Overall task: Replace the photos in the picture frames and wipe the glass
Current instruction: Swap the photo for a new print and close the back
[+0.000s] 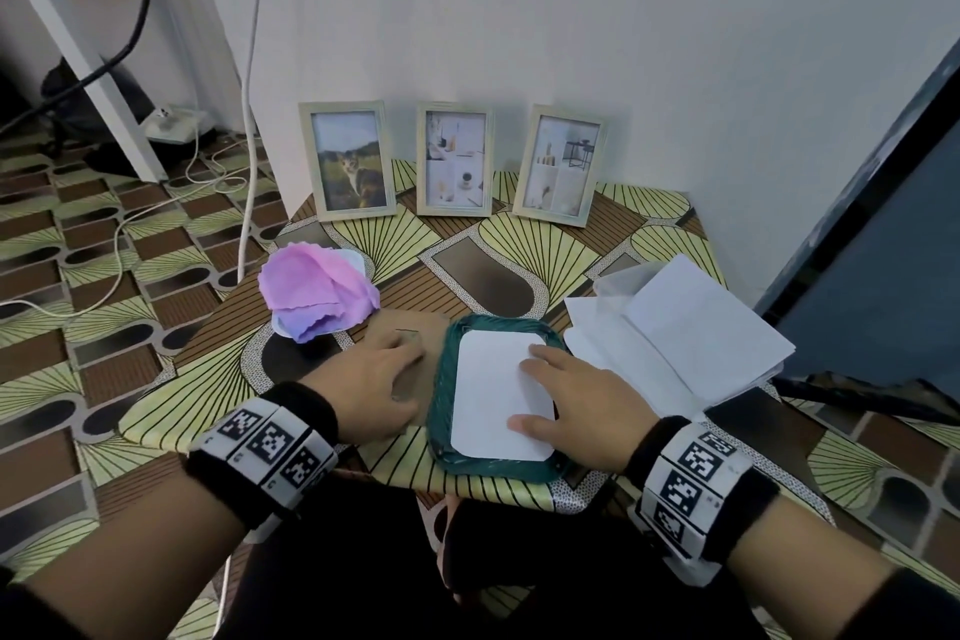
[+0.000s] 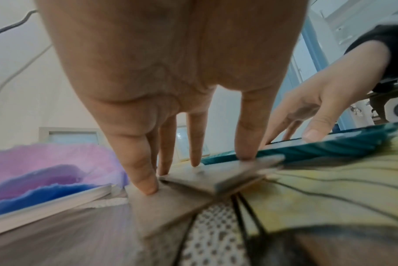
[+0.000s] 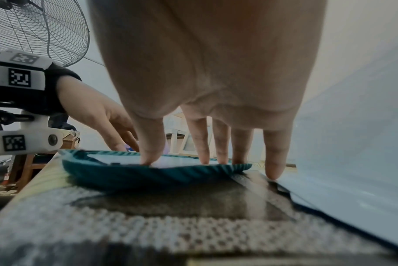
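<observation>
Head view shows the right hand (image 1: 574,400) flat, fingers straight, pressing the white photo (image 1: 498,392) into the face-down teal frame (image 1: 441,379) near the table's front edge, while the left hand (image 1: 379,382), fingers straight, rests on the cardboard backing (image 1: 410,327) just left, which should go squarely on next.

Patterned table (image 1: 524,244) bearing frames (image 1: 454,160), cloths (image 1: 317,291), papers (image 1: 691,327)
</observation>
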`<state>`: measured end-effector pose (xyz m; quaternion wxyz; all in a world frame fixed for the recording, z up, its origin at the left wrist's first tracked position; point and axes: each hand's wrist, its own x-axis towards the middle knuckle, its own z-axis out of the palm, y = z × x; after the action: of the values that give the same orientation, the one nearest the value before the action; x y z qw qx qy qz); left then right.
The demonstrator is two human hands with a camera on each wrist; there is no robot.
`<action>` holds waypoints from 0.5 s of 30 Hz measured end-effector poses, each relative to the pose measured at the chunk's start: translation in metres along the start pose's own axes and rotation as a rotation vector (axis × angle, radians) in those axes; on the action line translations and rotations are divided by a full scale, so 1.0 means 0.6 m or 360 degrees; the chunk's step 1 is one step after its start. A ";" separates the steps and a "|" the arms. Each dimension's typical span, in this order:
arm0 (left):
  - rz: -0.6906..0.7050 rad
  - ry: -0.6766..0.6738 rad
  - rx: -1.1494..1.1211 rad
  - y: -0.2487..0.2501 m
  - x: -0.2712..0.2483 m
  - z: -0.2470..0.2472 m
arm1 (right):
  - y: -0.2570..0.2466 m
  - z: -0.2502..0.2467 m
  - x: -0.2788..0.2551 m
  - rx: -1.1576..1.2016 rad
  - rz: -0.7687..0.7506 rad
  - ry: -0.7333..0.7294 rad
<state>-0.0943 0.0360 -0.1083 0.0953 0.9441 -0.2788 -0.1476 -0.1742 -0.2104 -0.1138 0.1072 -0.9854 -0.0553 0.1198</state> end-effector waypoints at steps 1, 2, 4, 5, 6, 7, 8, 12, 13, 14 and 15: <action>-0.0021 -0.0014 0.0020 0.001 0.000 0.000 | 0.001 0.000 -0.001 -0.0006 0.0001 -0.0007; -0.0037 -0.0021 0.0064 0.003 -0.001 0.001 | 0.002 0.001 -0.001 -0.0013 0.0001 -0.0012; -0.0052 -0.0006 0.0208 0.007 -0.001 0.002 | 0.001 0.000 0.000 -0.0042 -0.0003 -0.0017; -0.0055 0.0025 0.0255 0.009 -0.002 0.000 | 0.001 0.001 0.000 -0.0061 -0.0007 -0.0017; -0.0055 0.0061 0.0263 0.011 -0.002 -0.003 | 0.000 0.001 0.000 -0.0076 -0.0007 -0.0018; -0.0045 0.0100 0.0240 0.012 -0.002 -0.007 | -0.001 0.001 0.000 -0.0087 -0.0003 -0.0020; -0.0037 0.0121 0.0209 0.014 -0.004 -0.011 | -0.001 0.002 0.000 -0.0094 0.0000 -0.0022; 0.0009 0.0221 0.0080 0.010 -0.015 -0.015 | -0.002 0.002 -0.001 -0.0098 0.0003 -0.0019; 0.0007 0.0279 0.0005 0.004 -0.020 -0.014 | -0.002 0.002 -0.001 -0.0096 0.0002 -0.0018; -0.0001 0.0333 -0.0076 -0.002 -0.027 -0.013 | -0.002 0.001 -0.001 -0.0094 0.0001 -0.0017; -0.0001 0.0382 -0.0174 -0.008 -0.034 -0.012 | -0.002 0.001 -0.002 -0.0091 0.0001 -0.0017</action>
<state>-0.1063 0.0520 -0.0983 0.1791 0.9485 -0.2567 -0.0486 -0.1755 -0.2091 -0.1139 0.0788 -0.9874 -0.0591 0.1236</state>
